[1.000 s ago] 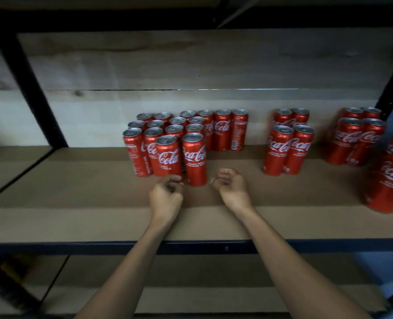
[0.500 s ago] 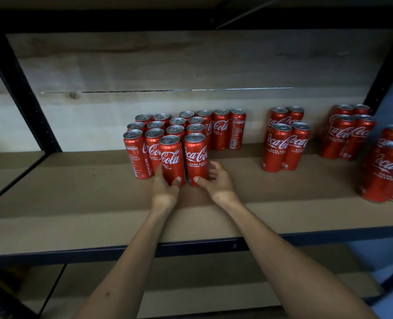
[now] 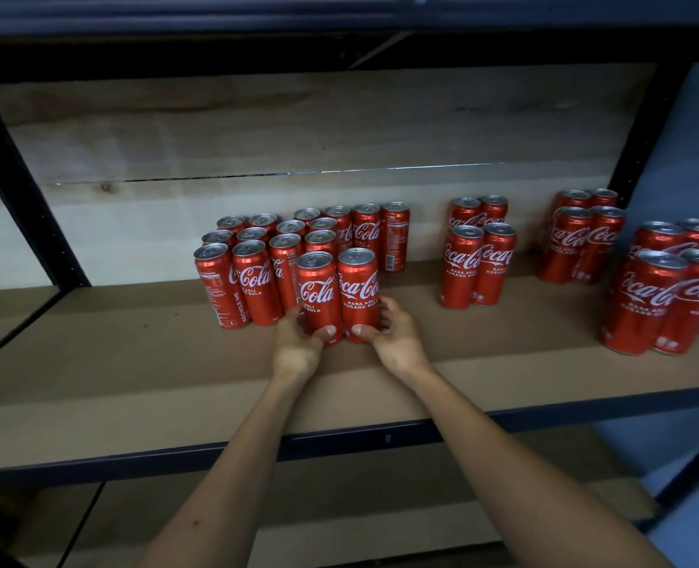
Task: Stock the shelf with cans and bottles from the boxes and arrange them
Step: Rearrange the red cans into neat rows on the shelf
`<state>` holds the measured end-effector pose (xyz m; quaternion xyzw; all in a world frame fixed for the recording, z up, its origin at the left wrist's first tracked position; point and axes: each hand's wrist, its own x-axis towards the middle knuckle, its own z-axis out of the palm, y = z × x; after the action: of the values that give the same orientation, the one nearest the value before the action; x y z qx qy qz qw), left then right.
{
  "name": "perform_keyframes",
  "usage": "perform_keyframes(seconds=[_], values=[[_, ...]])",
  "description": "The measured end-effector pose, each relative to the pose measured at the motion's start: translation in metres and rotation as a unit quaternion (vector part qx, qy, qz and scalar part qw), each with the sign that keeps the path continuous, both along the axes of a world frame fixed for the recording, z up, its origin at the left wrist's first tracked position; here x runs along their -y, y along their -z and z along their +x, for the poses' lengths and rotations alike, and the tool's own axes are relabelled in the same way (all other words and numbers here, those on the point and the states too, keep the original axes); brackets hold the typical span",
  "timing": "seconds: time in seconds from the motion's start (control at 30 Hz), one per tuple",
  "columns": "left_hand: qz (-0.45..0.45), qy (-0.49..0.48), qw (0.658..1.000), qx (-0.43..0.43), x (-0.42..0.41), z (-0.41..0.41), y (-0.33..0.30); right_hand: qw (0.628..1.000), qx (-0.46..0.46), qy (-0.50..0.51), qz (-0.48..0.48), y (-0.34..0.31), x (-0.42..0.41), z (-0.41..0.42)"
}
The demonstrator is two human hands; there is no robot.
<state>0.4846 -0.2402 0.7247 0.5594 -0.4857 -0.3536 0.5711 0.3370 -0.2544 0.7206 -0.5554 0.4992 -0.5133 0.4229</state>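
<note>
Two tall red cola cans stand side by side at the front of a block of several cans (image 3: 257, 256) on the brown shelf board (image 3: 134, 362). My left hand (image 3: 298, 346) grips the left front can (image 3: 319, 297) near its base, thumb across the front. My right hand (image 3: 393, 338) grips the right front can (image 3: 358, 293) the same way. Both cans stand upright, slightly forward of the block's front row.
A group of cans (image 3: 477, 260) stands right of centre, another (image 3: 581, 239) farther right, and a third (image 3: 667, 297) at the right edge near the front. Dark metal uprights (image 3: 24, 190) frame the shelf. A lower shelf (image 3: 339, 526) lies below.
My hands, loosely curled and apart from the cans a second ago, have closed around the two front cans. Those cans now sit forward of the block.
</note>
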Motion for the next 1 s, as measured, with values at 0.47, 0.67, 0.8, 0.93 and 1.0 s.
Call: perform_keyframes(seconds=[0.47, 0.67, 0.8, 0.93, 1.0], values=[[0.019, 0.069, 0.996, 0.061, 0.0, -0.113, -0.001, 0.997, -0.007, 0.082, -0.01, -0.002, -0.032, -0.122], [0.017, 0.066, 0.996, 0.063, 0.0, -0.148, 0.002, 0.995, -0.016, 0.094, -0.008, -0.005, -0.04, -0.155], [0.015, 0.068, 0.996, 0.062, 0.002, -0.162, 0.006, 0.996, -0.032, 0.088, -0.004, -0.007, -0.041, -0.172], [0.022, 0.066, 0.994, 0.082, 0.004, -0.171, 0.011, 0.995, -0.052, 0.087, 0.003, -0.007, -0.04, -0.186], [0.021, 0.059, 0.994, 0.085, 0.003, -0.173, 0.01, 0.994, -0.058, 0.09, 0.008, -0.007, -0.039, -0.191]])
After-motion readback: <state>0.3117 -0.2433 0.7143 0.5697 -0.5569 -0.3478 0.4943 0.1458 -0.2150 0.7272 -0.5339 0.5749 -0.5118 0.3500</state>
